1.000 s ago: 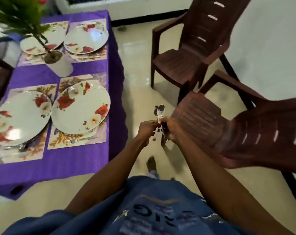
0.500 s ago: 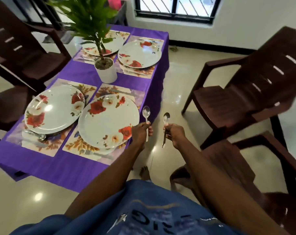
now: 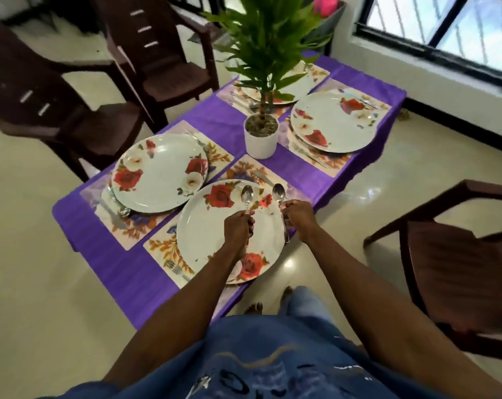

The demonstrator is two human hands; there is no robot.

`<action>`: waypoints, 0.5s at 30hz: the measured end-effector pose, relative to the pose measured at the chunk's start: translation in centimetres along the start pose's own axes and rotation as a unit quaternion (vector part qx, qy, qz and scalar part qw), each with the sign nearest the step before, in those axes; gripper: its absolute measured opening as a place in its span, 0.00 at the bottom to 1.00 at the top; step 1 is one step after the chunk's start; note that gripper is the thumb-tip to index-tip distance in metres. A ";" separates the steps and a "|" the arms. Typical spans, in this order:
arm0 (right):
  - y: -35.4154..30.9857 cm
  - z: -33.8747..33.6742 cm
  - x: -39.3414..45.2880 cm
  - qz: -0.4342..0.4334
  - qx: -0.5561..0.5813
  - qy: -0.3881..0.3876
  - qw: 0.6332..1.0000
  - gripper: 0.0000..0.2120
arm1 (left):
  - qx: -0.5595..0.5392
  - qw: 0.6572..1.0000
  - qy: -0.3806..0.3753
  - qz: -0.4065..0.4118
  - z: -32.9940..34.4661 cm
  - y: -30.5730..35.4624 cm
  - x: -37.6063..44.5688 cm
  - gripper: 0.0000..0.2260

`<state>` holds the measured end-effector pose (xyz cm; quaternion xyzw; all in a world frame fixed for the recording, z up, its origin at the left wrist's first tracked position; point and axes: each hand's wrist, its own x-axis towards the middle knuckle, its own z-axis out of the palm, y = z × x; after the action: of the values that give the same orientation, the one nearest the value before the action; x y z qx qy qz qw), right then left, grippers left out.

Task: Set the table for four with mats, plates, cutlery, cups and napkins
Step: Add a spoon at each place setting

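The person wears a blue shirt [image 3: 273,361] with dark and white print, arms bare, feet unshod.

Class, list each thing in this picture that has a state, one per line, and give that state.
left hand: grips a spoon, bowl up
right hand: grips cutlery, one spoon bowl up
nearest plate: flat on its mat, bare
far right plate: flat on its mat, bare
potted plant: upright at table centre
fork: lying on the nearest mat
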<state>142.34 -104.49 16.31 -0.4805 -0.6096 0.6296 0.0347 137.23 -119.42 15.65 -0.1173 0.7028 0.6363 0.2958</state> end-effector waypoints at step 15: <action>-5.0 -0.6 13.9 -0.174 -0.274 -0.175 0.930 0.06 | -0.168 0.954 0.246 -0.031 7.8 3.3 1.3 0.05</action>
<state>132.55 -94.05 12.64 -0.2402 -0.8286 0.4964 -0.0967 136.50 -111.05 17.57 -0.3399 0.6325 0.6874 0.1094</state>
